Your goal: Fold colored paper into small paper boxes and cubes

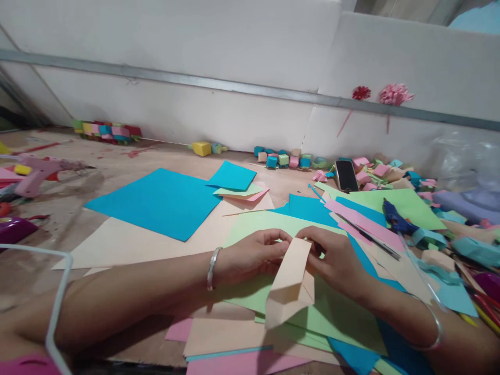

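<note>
A peach paper box [291, 278], folded and partly open towards me, is held up between my two hands over the light green sheets [347, 317]. My left hand [260, 252] pinches its far left edge, the fingertips partly hidden behind the paper. On the other side my right hand [334, 255] grips the far right edge with bent fingers. Under and around the hands lie layered sheets, among them a peach sheet [222, 333] and a pink sheet [238, 363]. A large blue sheet [160, 203] lies further left.
At left is a pink glue gun [39, 172]. A phone [346, 175] lies by piled small paper boxes [375, 174]; a dark blue glue gun [396, 216] and a pen [367, 237] rest at right. Strung paper cubes [283, 160] line the wall.
</note>
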`<state>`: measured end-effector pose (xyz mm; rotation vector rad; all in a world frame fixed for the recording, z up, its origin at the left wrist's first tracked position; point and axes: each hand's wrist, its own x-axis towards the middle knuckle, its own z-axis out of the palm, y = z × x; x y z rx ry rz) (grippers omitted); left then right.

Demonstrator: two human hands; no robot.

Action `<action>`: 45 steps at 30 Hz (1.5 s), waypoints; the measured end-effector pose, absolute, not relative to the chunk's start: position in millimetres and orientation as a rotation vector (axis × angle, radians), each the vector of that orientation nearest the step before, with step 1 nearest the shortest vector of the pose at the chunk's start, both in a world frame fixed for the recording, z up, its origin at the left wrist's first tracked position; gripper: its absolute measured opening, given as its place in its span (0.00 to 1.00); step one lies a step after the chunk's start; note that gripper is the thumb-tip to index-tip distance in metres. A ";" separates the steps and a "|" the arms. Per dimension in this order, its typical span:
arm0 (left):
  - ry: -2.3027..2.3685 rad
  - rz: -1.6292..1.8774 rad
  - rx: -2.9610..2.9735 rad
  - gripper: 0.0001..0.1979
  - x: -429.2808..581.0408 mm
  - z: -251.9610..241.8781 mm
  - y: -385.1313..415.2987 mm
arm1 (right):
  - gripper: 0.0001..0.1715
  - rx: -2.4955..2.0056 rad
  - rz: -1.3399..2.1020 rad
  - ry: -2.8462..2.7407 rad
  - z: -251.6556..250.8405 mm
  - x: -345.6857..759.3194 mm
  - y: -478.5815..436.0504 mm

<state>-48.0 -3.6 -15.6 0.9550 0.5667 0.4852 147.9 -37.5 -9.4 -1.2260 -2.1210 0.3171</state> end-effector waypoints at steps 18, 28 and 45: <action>0.766 0.604 1.845 0.20 -49.8 -17.6 -5.3 | 0.08 -1.382 1.145 -1.601 -28.9 135.4 -32.5; 0.618 0.640 1.739 0.14 -49.8 -17.0 2.7 | 0.09 -1.398 1.288 -1.601 -17.4 135.0 -34.6; 0.524 0.653 1.437 0.11 -46.6 -8.4 0.7 | 0.06 -1.351 0.498 -1.778 -20.2 139.6 -37.4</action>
